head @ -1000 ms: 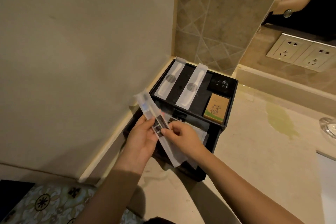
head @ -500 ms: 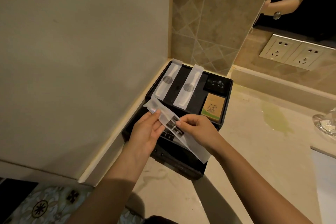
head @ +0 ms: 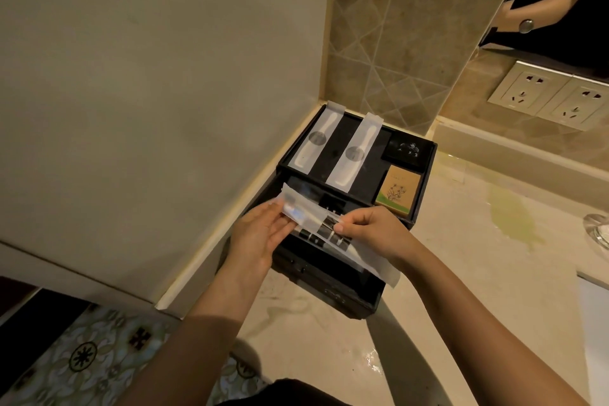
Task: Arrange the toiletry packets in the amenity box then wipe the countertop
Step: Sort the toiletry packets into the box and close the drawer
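A black amenity box [head: 425,194] sits in the corner of the beige countertop [head: 468,277], its lower drawer pulled out toward me. On its top tier lie two long white packets [head: 354,152], a small brown soap box [head: 398,190] and a black packet [head: 406,149]. Over the open drawer I hold a long translucent toiletry packet [head: 306,215] lying almost flat. My left hand [head: 260,237] grips its left end. My right hand [head: 372,231] pinches it near the middle. The drawer's contents are mostly hidden under the packet.
A yellowish wet stain [head: 510,217] marks the countertop right of the box, and wet streaks [head: 296,303] lie in front of it. A glass dish [head: 598,234] sits at the right edge. Wall sockets [head: 553,99] are mounted behind. The wall closes in on the left.
The packet has turned from steeply tilted to nearly flat and has come down closer over the open drawer. Both hands have kept their hold on it.
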Demonstrator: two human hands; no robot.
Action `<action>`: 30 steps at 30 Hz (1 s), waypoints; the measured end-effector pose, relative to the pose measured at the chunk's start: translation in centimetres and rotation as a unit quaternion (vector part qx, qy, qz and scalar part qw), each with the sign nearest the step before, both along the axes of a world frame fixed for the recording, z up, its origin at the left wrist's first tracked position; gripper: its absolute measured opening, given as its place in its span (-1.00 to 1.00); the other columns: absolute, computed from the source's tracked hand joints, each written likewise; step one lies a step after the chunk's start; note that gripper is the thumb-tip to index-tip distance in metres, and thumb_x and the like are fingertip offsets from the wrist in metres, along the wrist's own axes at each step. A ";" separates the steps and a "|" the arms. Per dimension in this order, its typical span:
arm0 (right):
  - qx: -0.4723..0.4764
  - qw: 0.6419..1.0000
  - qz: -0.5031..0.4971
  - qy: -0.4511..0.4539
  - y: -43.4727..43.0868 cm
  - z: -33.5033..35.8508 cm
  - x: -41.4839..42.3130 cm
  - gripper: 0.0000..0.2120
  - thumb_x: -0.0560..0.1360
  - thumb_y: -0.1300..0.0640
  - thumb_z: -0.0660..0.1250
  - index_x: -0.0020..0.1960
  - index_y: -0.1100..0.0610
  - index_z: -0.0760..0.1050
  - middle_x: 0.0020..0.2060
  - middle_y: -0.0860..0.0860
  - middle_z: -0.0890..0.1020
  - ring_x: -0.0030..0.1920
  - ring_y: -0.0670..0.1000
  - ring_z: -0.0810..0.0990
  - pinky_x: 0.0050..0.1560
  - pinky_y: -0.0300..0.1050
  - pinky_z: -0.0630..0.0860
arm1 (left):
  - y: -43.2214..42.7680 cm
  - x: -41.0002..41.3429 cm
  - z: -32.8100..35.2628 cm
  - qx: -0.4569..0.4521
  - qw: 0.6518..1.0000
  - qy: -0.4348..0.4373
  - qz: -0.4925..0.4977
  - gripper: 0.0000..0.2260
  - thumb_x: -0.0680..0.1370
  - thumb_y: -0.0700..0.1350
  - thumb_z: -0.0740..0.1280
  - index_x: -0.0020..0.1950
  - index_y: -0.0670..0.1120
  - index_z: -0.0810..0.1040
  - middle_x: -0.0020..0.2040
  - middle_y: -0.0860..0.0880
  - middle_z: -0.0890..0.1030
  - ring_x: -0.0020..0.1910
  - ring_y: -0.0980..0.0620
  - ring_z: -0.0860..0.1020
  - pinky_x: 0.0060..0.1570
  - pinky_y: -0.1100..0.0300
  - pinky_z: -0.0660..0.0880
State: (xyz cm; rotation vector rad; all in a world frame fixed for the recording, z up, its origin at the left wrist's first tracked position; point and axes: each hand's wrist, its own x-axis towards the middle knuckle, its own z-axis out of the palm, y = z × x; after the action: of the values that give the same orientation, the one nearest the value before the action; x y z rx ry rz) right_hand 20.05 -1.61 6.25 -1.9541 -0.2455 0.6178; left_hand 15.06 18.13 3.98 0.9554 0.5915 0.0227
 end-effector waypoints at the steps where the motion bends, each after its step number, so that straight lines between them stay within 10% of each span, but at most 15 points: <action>1: -0.008 1.000 -0.013 -0.007 -0.2 -0.1 0.2 -0.85 0.46 0.10 0.38 -0.26 0.02 0.66 -0.29 -0.07 0.70 -0.20 -0.13 0.63 -0.05 -0.24 0.49 | 0.4 -0.1 -0.3 0.061 0.998 -0.011 0.025 -0.83 0.44 -0.09 0.40 0.02 -0.02 0.61 -0.11 -0.03 0.72 -0.07 0.03 0.68 -0.17 0.24 0.60; 6: -0.077 0.996 -0.033 -0.021 -0.4 -0.9 0.5 -0.84 0.48 0.13 0.37 -0.24 0.13 0.66 -0.31 -0.02 0.68 -0.24 -0.12 0.61 -0.17 -0.28 0.46 | 3.7 -1.3 -2.9 0.500 0.864 -0.037 0.037 -0.75 0.49 -0.05 0.35 0.15 0.17 0.53 0.06 0.14 0.63 0.05 0.16 0.58 0.02 0.25 0.51; 11: -0.109 0.994 0.006 -0.024 2.7 -2.4 -1.4 -0.81 0.49 0.16 0.36 -0.26 0.19 0.64 -0.32 0.01 0.66 -0.27 -0.13 0.58 -0.22 -0.29 0.48 | 3.4 -2.5 -5.0 0.679 0.729 -0.071 -0.059 -0.67 0.52 -0.11 0.33 0.28 -0.01 0.50 0.24 -0.02 0.56 0.24 0.03 0.45 0.20 0.23 0.30; 30: -0.295 0.917 0.087 -0.254 6.3 -6.3 -1.5 -0.87 0.50 0.15 0.32 0.00 0.21 0.53 0.02 0.14 0.56 0.04 0.14 0.52 -0.03 -0.02 0.49 | 3.8 -2.6 -4.6 0.725 0.678 -0.050 -0.115 -0.65 0.54 -0.10 0.29 0.32 -0.08 0.46 0.32 -0.06 0.52 0.34 -0.01 0.40 0.25 0.20 0.24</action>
State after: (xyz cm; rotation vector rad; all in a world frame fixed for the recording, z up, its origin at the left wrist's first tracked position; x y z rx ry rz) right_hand 18.53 4.66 -0.08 -2.6883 -0.6175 0.2943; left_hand 12.43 21.93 -0.65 2.5779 0.2374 0.3679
